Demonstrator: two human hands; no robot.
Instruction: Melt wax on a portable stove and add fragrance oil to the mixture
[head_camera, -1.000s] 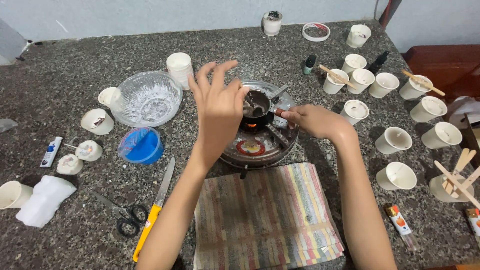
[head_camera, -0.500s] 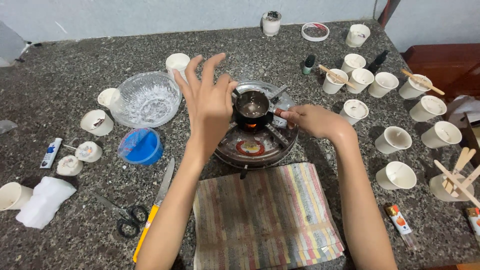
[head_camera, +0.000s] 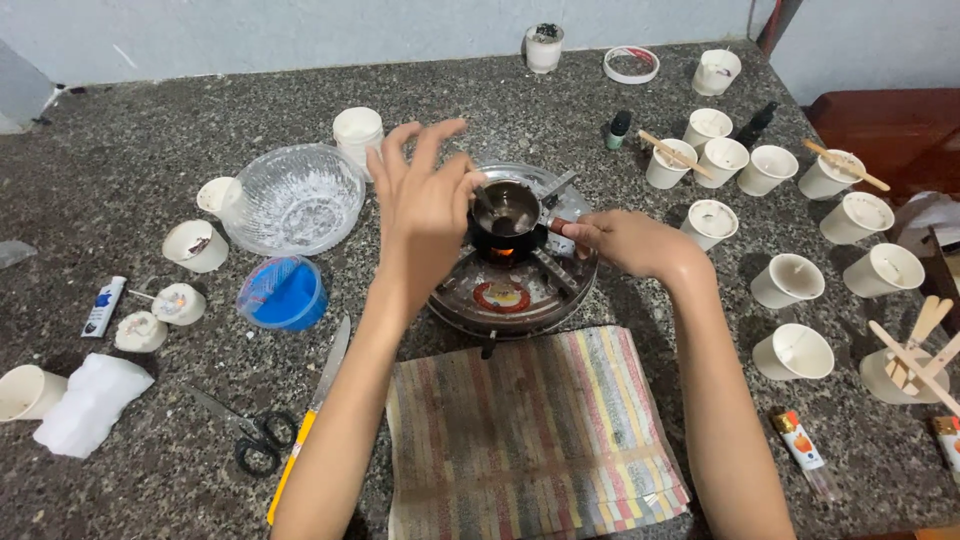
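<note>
A: What sits at the middle of the granite table?

B: A round metal stove, just beyond a striped cloth. On its grate stands a small dark pot with brownish liquid inside and a small orange glow under it

A: How would that pot handle?

B: I judge it light and rigid, but hot at the wall and rim, and the liquid would slop if it tilts. The safest hold looks like the handle, which runs out toward the right side, away from the flame; keep it level

A: And the right hand?

B: It lies low beside the stove, fingers curled nearly closed, thumb and forefinger pinched at the handle end where a bit of reddish grip shows. It seems to steady the pot; I cannot see how firmly it clamps

A: The left hand?

B: It is raised over the stove's left edge, just beside the pot. The outer fingers are spread and lifted; thumb and forefinger come together on a thin stick that slants down into the liquid. The stick looks stiff and very light, so a fingertip pinch near its top suits it

A: What lies around, smaller things?

B: A glass bowl with white flakes, then a blue tub left of the stove, and many white paper cups to the right. Near the front edge lie a yellow-handled knife and scissors; a lighter lies on the right
</note>
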